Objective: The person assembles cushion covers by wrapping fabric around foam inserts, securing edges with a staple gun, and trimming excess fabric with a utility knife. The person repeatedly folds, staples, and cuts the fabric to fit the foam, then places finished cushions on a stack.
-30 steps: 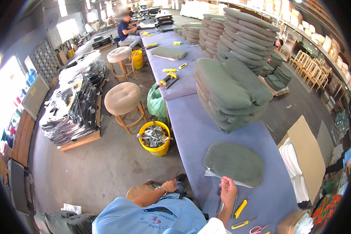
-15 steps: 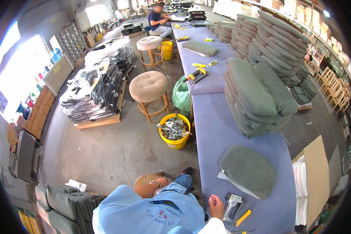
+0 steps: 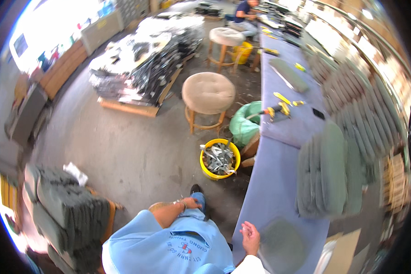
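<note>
My left hand (image 3: 192,203) lies flat on my left thigh, below a wristband, and holds nothing. At the edge of the bench my right hand (image 3: 250,236) is raised, its fingers loosely bent and apart, with nothing visible in them. Just right of it a dark green upholstered pad (image 3: 283,246) rests on the purple-covered bench (image 3: 265,182), blurred by motion. Farther up the bench stands a stack of similar green cushions (image 3: 326,171). My light blue apron (image 3: 169,242) covers my lap.
A yellow bucket (image 3: 204,165) of scraps and a green bag (image 3: 245,123) stand beside the bench. A round stool (image 3: 208,93), a wrapped pallet load (image 3: 146,59) and green cushions (image 3: 73,214) occupy the floor. A yellow-black power tool (image 3: 276,110) lies on the bench; a co-worker (image 3: 246,18) sits beyond.
My view has swung to the right side's exclusion, showing more floor at left. My right hand's fingers have loosened and spread; the staple gun and yellow cutter beside it have left view.
</note>
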Available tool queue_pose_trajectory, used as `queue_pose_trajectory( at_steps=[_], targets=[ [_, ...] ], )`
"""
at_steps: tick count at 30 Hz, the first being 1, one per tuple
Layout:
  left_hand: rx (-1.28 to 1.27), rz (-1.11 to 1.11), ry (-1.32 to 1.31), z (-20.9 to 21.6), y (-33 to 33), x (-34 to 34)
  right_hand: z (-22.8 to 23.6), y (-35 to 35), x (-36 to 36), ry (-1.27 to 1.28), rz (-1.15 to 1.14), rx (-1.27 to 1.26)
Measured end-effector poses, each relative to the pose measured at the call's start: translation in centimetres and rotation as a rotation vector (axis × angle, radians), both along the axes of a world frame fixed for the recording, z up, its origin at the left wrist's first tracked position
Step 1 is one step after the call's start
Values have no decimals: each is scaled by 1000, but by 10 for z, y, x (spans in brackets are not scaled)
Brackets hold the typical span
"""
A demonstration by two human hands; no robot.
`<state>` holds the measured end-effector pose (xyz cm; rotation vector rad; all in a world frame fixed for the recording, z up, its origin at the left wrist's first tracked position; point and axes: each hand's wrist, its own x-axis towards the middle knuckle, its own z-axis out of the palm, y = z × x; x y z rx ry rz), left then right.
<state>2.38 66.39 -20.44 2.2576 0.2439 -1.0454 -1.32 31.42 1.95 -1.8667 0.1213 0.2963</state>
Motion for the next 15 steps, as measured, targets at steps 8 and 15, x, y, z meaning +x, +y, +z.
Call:
queue_pose_trajectory(
  at_steps=[8,15],
  targets=[
    [-35,670,-234,64,156,72,42,182,230,-174,451,-91],
    [-111,1273,-286,128,270,47,-100,309,370,241,622,-17]
  ],
)
